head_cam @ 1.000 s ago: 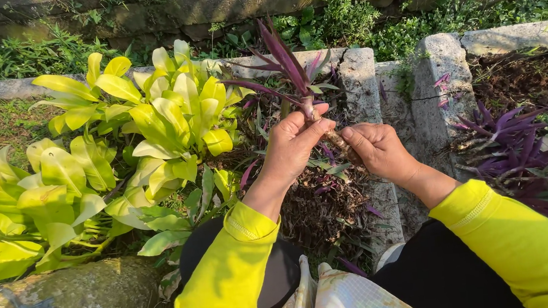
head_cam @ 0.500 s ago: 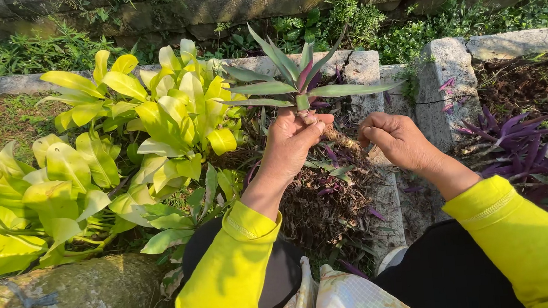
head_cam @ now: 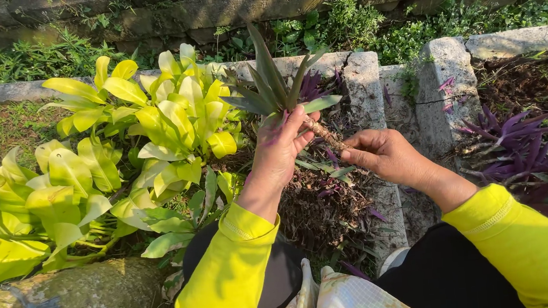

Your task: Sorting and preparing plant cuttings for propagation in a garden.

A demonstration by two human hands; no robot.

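Green-purple plant cutting (head_cam: 280, 91) gripped by left hand (head_cam: 280, 150) fingers; right hand (head_cam: 383, 156) fingers pinch its stem.

Yellow-green leafy plants (head_cam: 122, 154), stone edging (head_cam: 360, 80) — purple plants (head_cam: 511, 146) beyond.

Left hand (head_cam: 280, 150) raised, fingers (head_cam: 299, 120) curled closed, right hand (head_cam: 383, 156) beside it, fingers pinched, yellow-sleeved arms extended

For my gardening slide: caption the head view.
Left hand grips a green-purple plant cutting; right hand pinches its rooty stem.
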